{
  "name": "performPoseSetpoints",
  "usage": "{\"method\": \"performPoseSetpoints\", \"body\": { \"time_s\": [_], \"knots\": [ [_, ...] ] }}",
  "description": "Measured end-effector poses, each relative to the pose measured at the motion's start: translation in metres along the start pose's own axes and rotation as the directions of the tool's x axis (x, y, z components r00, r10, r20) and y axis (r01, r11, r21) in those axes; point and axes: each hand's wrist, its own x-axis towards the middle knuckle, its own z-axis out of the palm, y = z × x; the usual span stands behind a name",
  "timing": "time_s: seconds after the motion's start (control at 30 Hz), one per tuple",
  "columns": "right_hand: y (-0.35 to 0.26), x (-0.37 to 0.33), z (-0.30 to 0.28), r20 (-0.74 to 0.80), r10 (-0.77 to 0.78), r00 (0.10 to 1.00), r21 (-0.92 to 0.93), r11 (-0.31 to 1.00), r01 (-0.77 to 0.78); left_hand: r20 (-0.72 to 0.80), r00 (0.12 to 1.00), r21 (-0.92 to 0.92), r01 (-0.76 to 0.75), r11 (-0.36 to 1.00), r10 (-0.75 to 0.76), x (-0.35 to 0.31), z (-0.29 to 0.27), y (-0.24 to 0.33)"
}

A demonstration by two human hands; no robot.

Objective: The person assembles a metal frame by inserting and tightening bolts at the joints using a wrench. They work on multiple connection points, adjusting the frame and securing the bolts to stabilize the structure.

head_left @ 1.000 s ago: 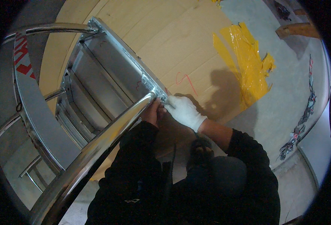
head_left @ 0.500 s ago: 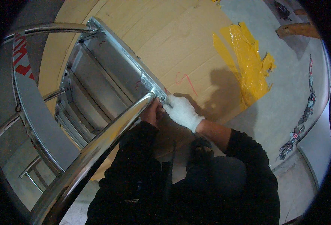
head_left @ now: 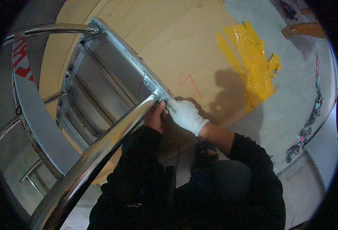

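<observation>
A metal frame with shiny round tube legs [head_left: 100,149] and a flat ribbed panel [head_left: 111,73] lies tipped on its side. Where the near tube meets the panel's corner bracket [head_left: 161,95], both of my hands work close together. My bare left hand [head_left: 155,115] has its fingers curled at the underside of that joint, partly behind the tube. My right hand [head_left: 184,115], in a white glove, is closed at the bracket's right side. Whatever small part the fingers hold there is hidden.
Brown cardboard [head_left: 169,42] with red marker strokes lies under the frame. Yellow tape [head_left: 253,69] covers its right edge. A grey curved strip [head_left: 42,103] with red markings spans the left tubes. A wooden piece [head_left: 305,30] and a twisted plastic strip [head_left: 310,115] lie at the right.
My left fingers have shifted slightly at the joint, with the thumb standing up more. My right hand has turned a little in place. The frame has not moved.
</observation>
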Motion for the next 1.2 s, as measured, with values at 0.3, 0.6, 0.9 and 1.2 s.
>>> {"method": "performPoseSetpoints", "body": {
  "time_s": [0.3,0.6,0.9,1.2],
  "knots": [
    [-0.005,0.002,-0.007,0.019,-0.002,1.0,0.011,1.0,0.002,-0.102,0.995,-0.04,-0.011,0.999,0.007,0.006,0.012,-0.005],
    [-0.005,0.007,-0.014,0.011,-0.134,0.991,-0.124,0.983,0.134,-0.06,0.998,-0.009,-0.02,1.0,0.019,0.02,0.007,-0.021],
    [-0.011,0.066,-0.065,0.566,-0.382,0.731,-0.22,0.785,0.58,0.063,0.988,-0.178,0.153,0.972,-0.144,0.018,0.011,-0.011],
    [-0.038,0.088,-0.058,0.512,-0.488,0.707,-0.395,0.597,0.698,0.028,0.965,0.441,-0.248,0.863,0.262,0.006,-0.032,-0.025]
  ]
}}
